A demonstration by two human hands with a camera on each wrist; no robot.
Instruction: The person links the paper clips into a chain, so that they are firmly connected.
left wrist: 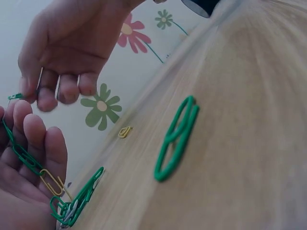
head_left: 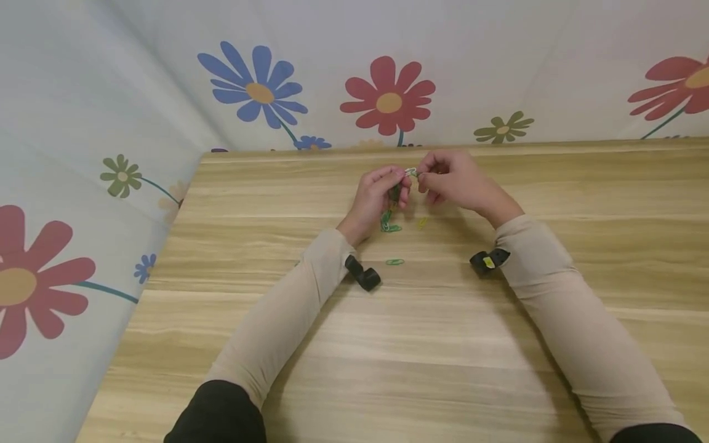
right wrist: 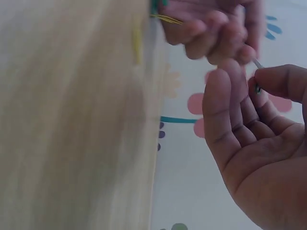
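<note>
Pinching a white looped-wire paper clip (head_left: 410,171), your left hand (head_left: 375,195) carries a glossy green-and-yellow clip chain (left wrist: 28,160) over the streaky wood-grain surface (head_left: 443,344); your right hand (head_left: 458,183) pinches a green clip (left wrist: 15,96) between closed fingertips.

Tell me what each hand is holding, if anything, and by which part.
The left hand pinches a white paper clip at one end, with linked clips hanging below. The right hand pinches a green clip; which part cannot be told.

Both hands (head_left: 373,195) (head_left: 460,184) pinching, close together, forearms (head_left: 282,317) converging
</note>
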